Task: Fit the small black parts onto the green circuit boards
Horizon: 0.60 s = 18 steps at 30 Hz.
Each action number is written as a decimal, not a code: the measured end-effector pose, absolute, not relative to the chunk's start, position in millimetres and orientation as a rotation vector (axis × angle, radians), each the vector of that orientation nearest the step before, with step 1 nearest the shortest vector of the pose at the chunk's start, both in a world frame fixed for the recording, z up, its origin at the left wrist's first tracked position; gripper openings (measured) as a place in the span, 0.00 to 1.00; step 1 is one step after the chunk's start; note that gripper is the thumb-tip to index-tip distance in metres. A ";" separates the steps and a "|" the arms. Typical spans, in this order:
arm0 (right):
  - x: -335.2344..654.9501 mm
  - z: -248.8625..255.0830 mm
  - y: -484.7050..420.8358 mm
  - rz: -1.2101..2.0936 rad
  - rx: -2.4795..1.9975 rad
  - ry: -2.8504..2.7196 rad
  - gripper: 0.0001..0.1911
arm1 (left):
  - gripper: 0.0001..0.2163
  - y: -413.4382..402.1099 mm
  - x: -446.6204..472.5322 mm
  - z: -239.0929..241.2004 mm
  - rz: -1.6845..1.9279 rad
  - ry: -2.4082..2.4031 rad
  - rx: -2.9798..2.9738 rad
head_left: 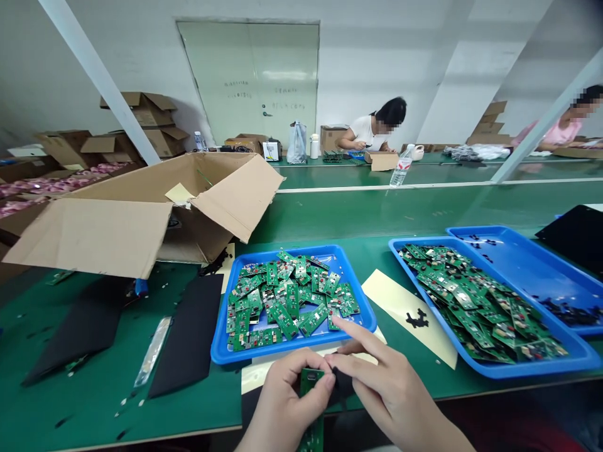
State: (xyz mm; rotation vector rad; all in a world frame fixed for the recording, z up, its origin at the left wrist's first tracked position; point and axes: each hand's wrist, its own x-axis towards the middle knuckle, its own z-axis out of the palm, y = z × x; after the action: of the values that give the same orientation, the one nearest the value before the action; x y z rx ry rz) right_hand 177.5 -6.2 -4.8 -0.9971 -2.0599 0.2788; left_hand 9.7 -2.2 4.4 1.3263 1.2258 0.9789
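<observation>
While the left hand (288,394) is pinching a circuit board (311,380) at bottom centre and the right hand (393,383), its grip unclear, is curving beside it, a green tabletop (198,411) is spanning the frame below an upper-centre door (254,75).

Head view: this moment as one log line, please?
left hand: holds circuit board; right hand: beside it; ahead: blue tray of boards
</observation>
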 end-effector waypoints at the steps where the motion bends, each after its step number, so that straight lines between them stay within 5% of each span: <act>1: 177.2 -6.8 -5.6 0.245 -1.004 -2.068 0.19 | 0.04 -1.9 9.0 4.9 0.960 1.222 1.319; 5: 176.8 -14.1 -1.8 0.137 -1.128 -1.995 0.19 | 0.05 -4.5 7.1 7.0 0.895 1.257 1.221; 12: 174.7 -10.8 -7.5 0.826 -1.001 -1.936 0.14 | 0.14 -3.9 6.2 -5.1 0.826 1.134 1.030; 18: 175.7 -14.2 -8.5 0.629 -1.121 -1.986 0.14 | 0.15 -4.6 5.8 -10.0 0.739 1.091 0.988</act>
State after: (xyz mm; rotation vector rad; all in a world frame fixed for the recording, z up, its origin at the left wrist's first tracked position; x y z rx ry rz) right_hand 175.7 -8.5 -14.2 -1.1212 -1.9859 0.6294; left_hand 5.8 -4.6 -10.0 0.9882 1.0908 0.7389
